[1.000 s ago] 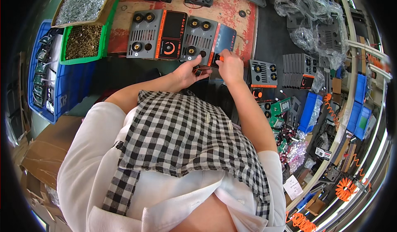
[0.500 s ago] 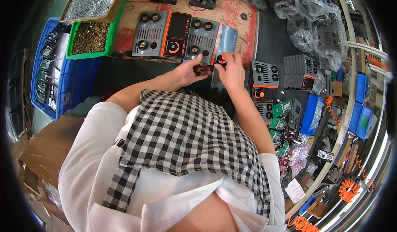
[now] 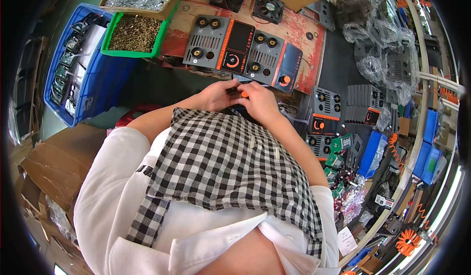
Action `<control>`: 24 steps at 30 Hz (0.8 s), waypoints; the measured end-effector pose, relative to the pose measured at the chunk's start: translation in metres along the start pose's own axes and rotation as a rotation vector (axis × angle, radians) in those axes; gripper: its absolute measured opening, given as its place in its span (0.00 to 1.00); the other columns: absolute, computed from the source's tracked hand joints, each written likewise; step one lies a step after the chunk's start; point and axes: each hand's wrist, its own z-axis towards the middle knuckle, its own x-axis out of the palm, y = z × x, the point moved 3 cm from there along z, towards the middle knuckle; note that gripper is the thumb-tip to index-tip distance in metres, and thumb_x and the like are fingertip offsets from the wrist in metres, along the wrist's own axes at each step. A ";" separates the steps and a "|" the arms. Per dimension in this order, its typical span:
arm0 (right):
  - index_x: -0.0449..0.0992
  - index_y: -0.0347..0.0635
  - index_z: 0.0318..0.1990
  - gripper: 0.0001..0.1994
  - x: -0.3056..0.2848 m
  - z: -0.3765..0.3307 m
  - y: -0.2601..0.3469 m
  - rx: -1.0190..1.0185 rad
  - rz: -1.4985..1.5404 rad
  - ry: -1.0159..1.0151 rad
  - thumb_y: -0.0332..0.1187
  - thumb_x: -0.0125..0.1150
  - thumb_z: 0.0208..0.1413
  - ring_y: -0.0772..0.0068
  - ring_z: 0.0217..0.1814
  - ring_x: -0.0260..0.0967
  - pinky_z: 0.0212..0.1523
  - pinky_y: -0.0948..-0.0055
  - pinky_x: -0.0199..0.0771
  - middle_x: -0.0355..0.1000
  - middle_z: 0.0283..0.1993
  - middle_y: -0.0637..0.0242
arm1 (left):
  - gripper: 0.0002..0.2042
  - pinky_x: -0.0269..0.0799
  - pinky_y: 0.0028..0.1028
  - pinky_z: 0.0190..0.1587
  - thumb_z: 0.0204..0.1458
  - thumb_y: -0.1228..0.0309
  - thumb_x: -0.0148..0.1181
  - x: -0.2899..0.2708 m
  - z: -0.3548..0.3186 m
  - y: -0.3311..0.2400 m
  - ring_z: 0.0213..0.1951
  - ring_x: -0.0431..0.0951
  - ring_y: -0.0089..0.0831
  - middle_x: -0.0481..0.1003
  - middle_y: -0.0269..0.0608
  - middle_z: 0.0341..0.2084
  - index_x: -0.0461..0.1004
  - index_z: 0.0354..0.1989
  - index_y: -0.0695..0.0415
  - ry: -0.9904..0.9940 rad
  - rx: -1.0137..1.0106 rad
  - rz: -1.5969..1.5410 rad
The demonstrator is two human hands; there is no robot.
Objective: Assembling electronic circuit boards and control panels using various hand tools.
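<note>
My left hand [image 3: 218,96] and my right hand [image 3: 261,102] meet close to my apron, at the near edge of the workbench. A small knob with an orange face [image 3: 244,94] shows at the right hand's fingertips, pinched there. The left hand's fingers are curled beside it, and what they hold is hidden. Just beyond the hands lie two grey-and-black front panels: the left panel [image 3: 210,54] has a dial on its dark section. On the right panel [image 3: 267,56] an orange-faced knob [image 3: 285,79] sits on the glossy dark section.
Two black fans [image 3: 268,8] lie behind the panels. A green bin [image 3: 106,43] of brass-coloured small parts and a blue crate [image 3: 105,86] of circuit boards stand left. At right are more panels [image 3: 325,109], a stacked row of panels [image 3: 364,105], green boards [image 3: 338,150] and plastic-wrapped housings [image 3: 397,64].
My right hand has left the right panel, where an orange-faced knob now shows uncovered. Both hands have drawn together nearer my body. The whole view has shifted, moving the bench rightward.
</note>
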 end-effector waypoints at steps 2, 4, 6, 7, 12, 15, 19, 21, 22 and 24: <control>0.69 0.43 0.33 0.12 -0.008 0.015 0.002 -0.003 0.059 -0.147 0.30 0.60 0.36 0.60 0.33 0.66 0.33 0.67 0.67 0.66 0.30 0.62 | 0.12 0.63 0.31 0.47 0.52 0.60 0.44 -0.011 -0.010 -0.009 0.40 0.67 0.32 0.66 0.38 0.32 0.65 0.30 0.57 -0.091 0.014 -0.006; 0.70 0.43 0.31 0.11 -0.013 0.035 0.000 0.029 0.165 -0.251 0.28 0.59 0.35 0.59 0.31 0.66 0.31 0.67 0.67 0.66 0.29 0.62 | 0.13 0.63 0.30 0.47 0.51 0.59 0.45 -0.017 -0.018 -0.018 0.40 0.67 0.33 0.66 0.39 0.32 0.65 0.28 0.57 -0.115 0.027 -0.047; 0.70 0.42 0.32 0.11 -0.012 0.055 -0.003 0.063 0.212 -0.312 0.28 0.59 0.36 0.60 0.31 0.66 0.32 0.67 0.67 0.66 0.28 0.62 | 0.14 0.63 0.30 0.48 0.51 0.58 0.46 -0.021 -0.018 -0.027 0.40 0.67 0.33 0.65 0.39 0.32 0.63 0.25 0.57 -0.114 0.077 -0.095; 0.70 0.42 0.32 0.11 -0.010 0.064 -0.002 0.061 0.212 -0.312 0.28 0.59 0.36 0.60 0.31 0.66 0.32 0.67 0.67 0.66 0.28 0.62 | 0.14 0.63 0.30 0.48 0.51 0.58 0.46 -0.023 -0.018 -0.031 0.40 0.67 0.33 0.65 0.39 0.32 0.63 0.25 0.57 -0.144 0.068 -0.099; 0.70 0.42 0.31 0.10 0.002 0.082 0.000 0.002 -0.027 -0.276 0.30 0.59 0.37 0.60 0.33 0.67 0.33 0.67 0.67 0.67 0.29 0.62 | 0.16 0.61 0.33 0.51 0.52 0.58 0.44 -0.025 -0.011 -0.043 0.43 0.66 0.36 0.66 0.43 0.37 0.65 0.39 0.60 -0.152 0.181 -0.133; 0.69 0.43 0.30 0.10 0.004 0.083 0.000 0.025 -0.081 -0.240 0.30 0.60 0.36 0.61 0.32 0.67 0.32 0.67 0.68 0.67 0.29 0.62 | 0.16 0.61 0.31 0.51 0.53 0.60 0.41 -0.026 -0.011 -0.044 0.43 0.66 0.33 0.66 0.43 0.38 0.64 0.41 0.60 -0.128 0.192 -0.082; 0.69 0.41 0.30 0.11 0.005 0.084 0.003 0.031 -0.117 -0.229 0.30 0.60 0.36 0.61 0.31 0.67 0.31 0.68 0.68 0.67 0.29 0.62 | 0.16 0.61 0.30 0.51 0.54 0.60 0.39 -0.026 -0.009 -0.045 0.43 0.66 0.32 0.66 0.42 0.38 0.64 0.41 0.60 -0.123 0.173 -0.083; 0.69 0.40 0.29 0.11 0.005 0.085 0.005 0.049 -0.119 -0.236 0.30 0.61 0.35 0.61 0.30 0.67 0.31 0.68 0.68 0.67 0.28 0.62 | 0.15 0.62 0.29 0.49 0.54 0.60 0.39 -0.025 -0.009 -0.047 0.41 0.67 0.32 0.67 0.41 0.36 0.64 0.40 0.59 -0.128 0.195 -0.071; 0.69 0.40 0.29 0.11 0.006 0.086 0.006 0.034 -0.174 -0.209 0.30 0.60 0.36 0.62 0.30 0.67 0.31 0.68 0.68 0.67 0.28 0.62 | 0.15 0.62 0.29 0.49 0.54 0.60 0.39 -0.025 -0.009 -0.046 0.41 0.67 0.32 0.67 0.41 0.36 0.64 0.40 0.59 -0.139 0.172 -0.080; 0.69 0.41 0.29 0.10 0.007 0.086 0.007 0.030 -0.226 -0.190 0.30 0.60 0.36 0.62 0.30 0.67 0.31 0.69 0.68 0.67 0.28 0.63 | 0.15 0.62 0.29 0.49 0.54 0.61 0.38 -0.025 -0.010 -0.047 0.41 0.67 0.31 0.67 0.41 0.36 0.64 0.41 0.59 -0.143 0.180 -0.082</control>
